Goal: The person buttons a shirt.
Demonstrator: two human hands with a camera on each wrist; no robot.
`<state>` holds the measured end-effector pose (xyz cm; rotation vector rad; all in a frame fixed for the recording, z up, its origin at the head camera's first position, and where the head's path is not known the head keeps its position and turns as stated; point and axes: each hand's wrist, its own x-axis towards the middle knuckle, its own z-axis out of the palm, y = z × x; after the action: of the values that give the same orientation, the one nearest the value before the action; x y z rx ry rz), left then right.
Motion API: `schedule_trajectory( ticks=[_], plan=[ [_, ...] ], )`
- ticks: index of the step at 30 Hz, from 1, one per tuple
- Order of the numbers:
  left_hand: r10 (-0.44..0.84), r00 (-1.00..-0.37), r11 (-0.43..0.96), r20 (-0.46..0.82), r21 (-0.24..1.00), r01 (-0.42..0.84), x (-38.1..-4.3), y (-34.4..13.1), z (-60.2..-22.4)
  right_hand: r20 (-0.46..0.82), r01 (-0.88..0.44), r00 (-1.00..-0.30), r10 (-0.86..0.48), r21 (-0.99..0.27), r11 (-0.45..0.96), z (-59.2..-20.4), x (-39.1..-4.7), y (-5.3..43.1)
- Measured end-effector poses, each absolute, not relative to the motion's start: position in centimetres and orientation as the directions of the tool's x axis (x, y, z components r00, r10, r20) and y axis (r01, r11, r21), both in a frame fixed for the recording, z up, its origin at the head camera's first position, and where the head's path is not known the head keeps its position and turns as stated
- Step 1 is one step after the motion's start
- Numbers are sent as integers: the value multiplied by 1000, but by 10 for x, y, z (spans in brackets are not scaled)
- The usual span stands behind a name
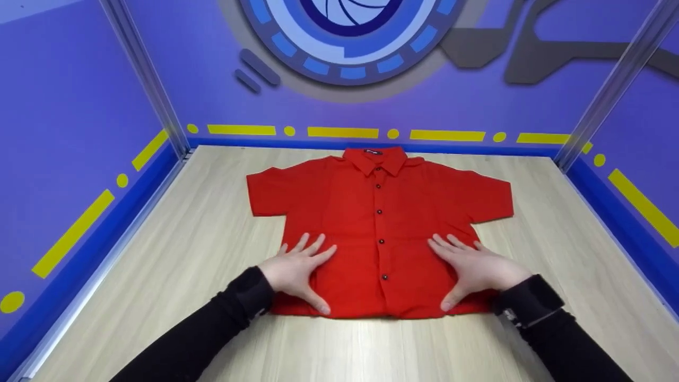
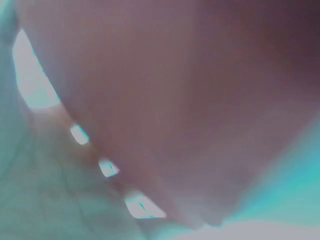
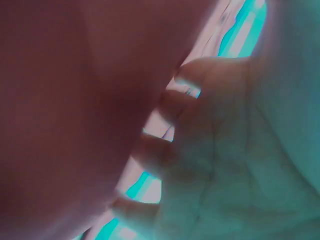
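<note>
A red short-sleeved button-up shirt lies front up, its collar at the far end and its dark buttons running down the middle. The bottom edge looks straight across, with some creases near it. On the shirt's lower left side rests my left hand, fingers spread and thumb pointing toward the bottom edge. My right hand lies likewise on the lower right side, fingers fanned out. In the right wrist view, fabric fills the left half beside my palm. Close, blurred fabric dominates the left wrist view.
The shirt lies on a light wood tabletop. A blue-purple back panel with yellow marks stands just behind the collar. Side panels rise at left and right, joined by metal corner posts.
</note>
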<state>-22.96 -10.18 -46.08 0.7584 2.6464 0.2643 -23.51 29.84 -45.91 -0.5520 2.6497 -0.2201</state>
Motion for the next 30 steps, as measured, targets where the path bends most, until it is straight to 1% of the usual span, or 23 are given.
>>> schedule_trajectory(
  ticks=[7, 11, 14, 19, 22, 24, 27, 28, 30],
  plan=[
    [547, -773, 836, -321, 156, 527, -235, -148, -457, -370, -368, -809, -457, -288, 884, -458, -235, 340],
    [544, -775, 838, -322, 152, 525, -240, -161, -454, -375, -328, -824, -425, -296, 897, -450, -230, 353],
    [529, -795, 848, -298, 154, 506, -243, -170, -451, -362, -300, -841, -402, -306, 904, -444, -226, 358],
    [493, -824, 869, -280, 133, 476, -245, -176, -446, -372, -283, -849, -375, -279, 918, -439, -222, 359],
    [489, -837, 870, -245, 204, 449, -253, -172, -440, -359, -259, -868, -343, -261, 930, -434, -227, 359],
    [480, -852, 860, -211, 302, 410, -265, -171, -437, -295, -253, -894, -337, -289, 923, -432, -236, 358],
    [450, -878, 833, -162, 431, 347, -287, -171, -439, -159, -250, -935, -316, -335, 908, -437, -257, 355],
    [435, -887, 833, -154, 444, 331, -294, -172, -441, -120, -258, -942, -313, -335, 906, -441, -265, 354],
    [400, -904, 852, -152, 425, 306, -306, -174, -446, -82, -256, -951, -298, -329, 909, -449, -280, 353]
  ],
)
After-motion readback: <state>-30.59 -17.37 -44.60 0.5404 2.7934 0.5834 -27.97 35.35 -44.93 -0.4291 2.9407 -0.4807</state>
